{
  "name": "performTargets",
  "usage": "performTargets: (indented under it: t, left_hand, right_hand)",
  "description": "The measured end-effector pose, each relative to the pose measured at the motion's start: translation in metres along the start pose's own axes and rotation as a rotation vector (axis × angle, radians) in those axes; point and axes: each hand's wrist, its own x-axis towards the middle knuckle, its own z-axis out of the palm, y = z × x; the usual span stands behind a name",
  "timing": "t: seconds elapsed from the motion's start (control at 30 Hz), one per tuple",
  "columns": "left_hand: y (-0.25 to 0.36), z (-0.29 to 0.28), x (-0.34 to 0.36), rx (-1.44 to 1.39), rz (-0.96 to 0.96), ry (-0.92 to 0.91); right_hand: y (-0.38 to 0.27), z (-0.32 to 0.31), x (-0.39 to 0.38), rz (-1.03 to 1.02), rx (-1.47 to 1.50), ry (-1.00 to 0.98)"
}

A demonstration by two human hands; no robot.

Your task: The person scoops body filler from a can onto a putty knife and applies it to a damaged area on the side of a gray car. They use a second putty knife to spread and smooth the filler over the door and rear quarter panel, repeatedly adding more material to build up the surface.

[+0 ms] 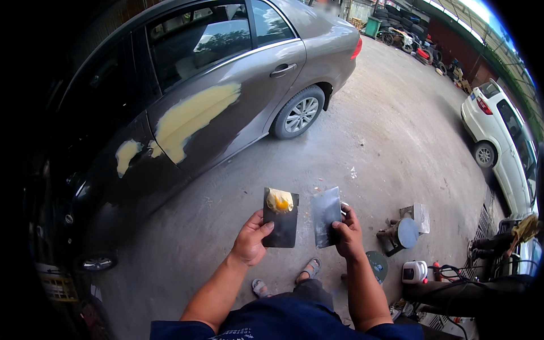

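Note:
My left hand (250, 238) is closed on the edge of a dark putty spreader (280, 229), thumb on its face. On the spreader's upper end sits a lump of cream body filler (279, 198) with an orange-yellow dab on it. A second, grey putty spreader (325, 218) is gripped by my right hand (348, 233), thumb in front and fingers behind. The two spreaders are held side by side, a small gap apart. Ahead to the left stands a grey-brown car (266, 85), its doors bearing dried-looking yellowish filler patches (190, 122).
At my right are a round-topped stool (407, 233), a pale block (418, 217), a green round seat (376, 266) and a white jug (415, 272) near tangled black hoses. A white car (507, 141) stands far right. Stacked tires (399, 20) and a green bin (373, 26) are at the back.

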Motion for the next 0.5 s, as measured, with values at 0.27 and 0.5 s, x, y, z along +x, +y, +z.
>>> performTargets:
  t: [0.27, 0.5]
  left_hand:
    - [0.043, -0.025, -0.076, -0.158, 0.147, -0.011]
    - [0.053, -0.047, -0.097, 0.385, 0.176, -0.141]
  right_hand:
    - [0.046, 0.101, -0.065, 0.161, -0.374, -0.179]
    - [0.023, 0.15, -0.055, 0.084, -0.422, -0.209]
